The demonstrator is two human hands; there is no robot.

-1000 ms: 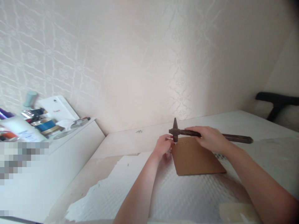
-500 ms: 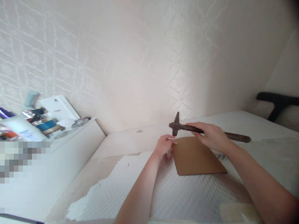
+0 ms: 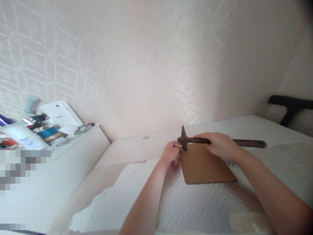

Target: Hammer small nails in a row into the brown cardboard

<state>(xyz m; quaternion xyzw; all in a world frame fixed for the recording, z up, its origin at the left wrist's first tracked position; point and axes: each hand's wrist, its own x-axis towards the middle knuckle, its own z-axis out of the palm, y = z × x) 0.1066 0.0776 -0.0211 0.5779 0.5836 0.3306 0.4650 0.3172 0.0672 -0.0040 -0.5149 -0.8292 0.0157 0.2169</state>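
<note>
My right hand is wrapped around the dark wooden handle of a hammer. The hammer head is low over the far left corner of a brown board, its lower face at or just above the surface. At that same corner my left hand has its fingers pinched together; what is between the fingertips is too small and covered to make out. A row of small dark marks runs along the board's far edge. The board lies on a white, quilted-looking sheet.
A white table meets the patterned wall, with a little cluster of tiny dark items near its back edge. At left, a white cabinet carries a white box and assorted supplies. A black chair part stands at right.
My right hand has brought the hammer head down onto or very close to the board's corner. My left hand has stayed at that corner, and the board has hardly moved.
</note>
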